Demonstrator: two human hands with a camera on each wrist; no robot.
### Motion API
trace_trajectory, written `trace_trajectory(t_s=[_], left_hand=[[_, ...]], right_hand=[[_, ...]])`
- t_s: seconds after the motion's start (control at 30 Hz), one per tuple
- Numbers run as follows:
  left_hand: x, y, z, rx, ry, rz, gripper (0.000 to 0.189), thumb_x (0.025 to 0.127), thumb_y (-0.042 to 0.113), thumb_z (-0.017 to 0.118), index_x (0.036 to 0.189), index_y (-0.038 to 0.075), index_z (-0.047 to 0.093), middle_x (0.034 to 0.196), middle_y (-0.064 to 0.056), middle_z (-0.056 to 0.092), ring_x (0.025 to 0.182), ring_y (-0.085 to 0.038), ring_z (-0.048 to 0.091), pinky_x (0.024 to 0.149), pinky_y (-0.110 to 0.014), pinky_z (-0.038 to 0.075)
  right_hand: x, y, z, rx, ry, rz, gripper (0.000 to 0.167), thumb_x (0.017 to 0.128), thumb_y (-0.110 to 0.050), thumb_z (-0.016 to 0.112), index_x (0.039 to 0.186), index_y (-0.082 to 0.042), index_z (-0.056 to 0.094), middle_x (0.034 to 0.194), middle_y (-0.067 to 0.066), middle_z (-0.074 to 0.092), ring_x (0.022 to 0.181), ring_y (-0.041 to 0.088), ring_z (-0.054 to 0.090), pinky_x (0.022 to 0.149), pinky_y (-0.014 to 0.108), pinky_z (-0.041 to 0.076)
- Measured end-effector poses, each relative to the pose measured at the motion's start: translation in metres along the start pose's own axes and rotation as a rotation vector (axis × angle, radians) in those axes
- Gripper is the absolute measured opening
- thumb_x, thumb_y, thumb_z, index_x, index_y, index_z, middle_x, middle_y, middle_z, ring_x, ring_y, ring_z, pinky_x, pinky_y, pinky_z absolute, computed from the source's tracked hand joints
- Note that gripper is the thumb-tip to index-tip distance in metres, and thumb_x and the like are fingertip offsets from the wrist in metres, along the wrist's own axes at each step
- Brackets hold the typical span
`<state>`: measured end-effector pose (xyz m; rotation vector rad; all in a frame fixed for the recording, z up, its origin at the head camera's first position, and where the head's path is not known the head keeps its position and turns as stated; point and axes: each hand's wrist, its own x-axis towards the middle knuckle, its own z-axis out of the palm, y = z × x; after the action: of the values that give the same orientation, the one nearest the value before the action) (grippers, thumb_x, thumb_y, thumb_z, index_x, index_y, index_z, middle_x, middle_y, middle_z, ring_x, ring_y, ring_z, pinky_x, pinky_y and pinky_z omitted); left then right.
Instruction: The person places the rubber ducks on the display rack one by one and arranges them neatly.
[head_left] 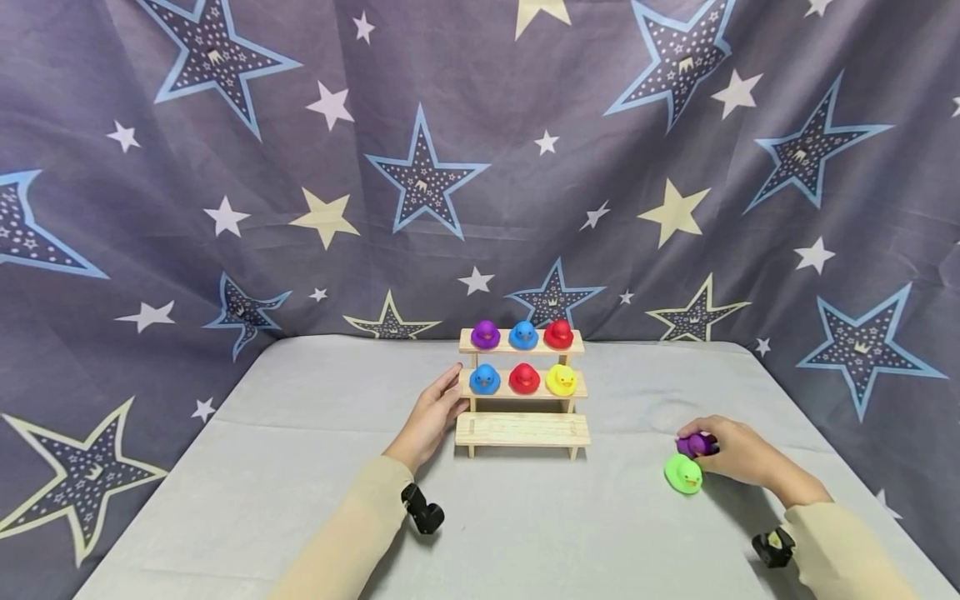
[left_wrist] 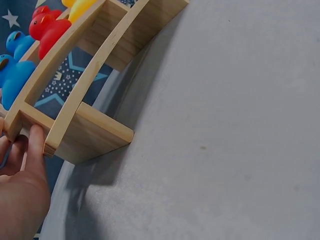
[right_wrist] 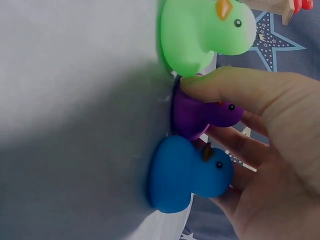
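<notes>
A three-tier wooden shelf [head_left: 522,430] stands at the middle of the table. My left hand [head_left: 432,414] holds its left end by the middle tier, with fingers at the wooden frame in the left wrist view. Away to the right, my right hand [head_left: 738,452] pinches a purple rubber duck [right_wrist: 192,112] between thumb and fingers, the duck low at the table surface. Beside it sits a light green rubber duck [head_left: 683,474], nearer to me. A blue rubber duck [right_wrist: 172,175] stands on the purple one's other side in the right wrist view; the hand hides it in the head view.
Purple [head_left: 486,335], blue [head_left: 523,335] and red [head_left: 558,334] ducks line the top tier. The middle tier bears blue [head_left: 484,379], red [head_left: 524,378] and yellow [head_left: 561,380] ducks. A star-patterned curtain [head_left: 480,250] hangs behind the grey-covered table [head_left: 570,533].
</notes>
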<state>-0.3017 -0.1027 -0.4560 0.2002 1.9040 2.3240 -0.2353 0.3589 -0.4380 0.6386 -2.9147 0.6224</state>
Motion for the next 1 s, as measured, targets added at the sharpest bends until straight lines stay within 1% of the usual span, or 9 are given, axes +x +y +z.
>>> trace_trajectory(t_s=[0.23,0.47,0.57,0.83,1.0], left_hand=[[-0.001,0.002,0.0,-0.005,-0.008,-0.004,0.052,0.108,0.005,0.039,0.158,0.003,0.024,0.162,-0.021,0.02,0.145,-0.035,0.031,0.114,-0.036,0.04],[0.0,0.003,0.0,-0.016,-0.012,-0.012,0.053,0.108,0.005,0.039,0.158,0.004,0.024,0.163,-0.02,0.019,0.144,-0.035,0.032,0.115,-0.036,0.04],[0.0,0.003,-0.001,-0.015,-0.013,-0.014,0.053,0.108,0.006,0.039,0.159,0.004,0.024,0.163,-0.02,0.019,0.144,-0.035,0.032,0.115,-0.036,0.04],[0.0,0.002,-0.001,-0.024,-0.011,-0.026,0.053,0.108,0.005,0.04,0.158,0.004,0.024,0.162,-0.02,0.019,0.144,-0.034,0.032,0.113,-0.033,0.041],[0.001,0.002,-0.002,-0.03,-0.007,-0.032,0.053,0.108,0.006,0.042,0.158,0.003,0.025,0.162,-0.02,0.022,0.143,-0.034,0.034,0.113,-0.033,0.042]], right_hand=[[0.001,-0.005,-0.007,-0.008,0.004,-0.008,0.035,0.071,-0.008,0.086,0.103,-0.007,0.072,0.104,0.011,0.069,0.096,0.032,0.063,0.081,0.048,0.056],[0.004,-0.016,-0.016,-0.01,0.036,-0.049,0.037,0.071,-0.008,0.086,0.106,-0.009,0.072,0.101,0.002,0.068,0.09,0.018,0.061,0.077,0.04,0.056],[0.006,-0.021,-0.02,-0.013,0.043,-0.06,0.037,0.072,-0.007,0.086,0.106,-0.01,0.072,0.101,0.001,0.068,0.088,0.015,0.059,0.077,0.04,0.056],[0.01,-0.034,-0.027,-0.034,0.054,-0.076,0.038,0.073,-0.006,0.085,0.11,-0.009,0.073,0.106,0.006,0.069,0.095,0.022,0.063,0.08,0.044,0.057],[0.015,-0.041,-0.025,-0.018,0.061,-0.113,0.039,0.073,-0.007,0.086,0.11,-0.008,0.073,0.109,0.01,0.069,0.099,0.029,0.064,0.083,0.047,0.057]])
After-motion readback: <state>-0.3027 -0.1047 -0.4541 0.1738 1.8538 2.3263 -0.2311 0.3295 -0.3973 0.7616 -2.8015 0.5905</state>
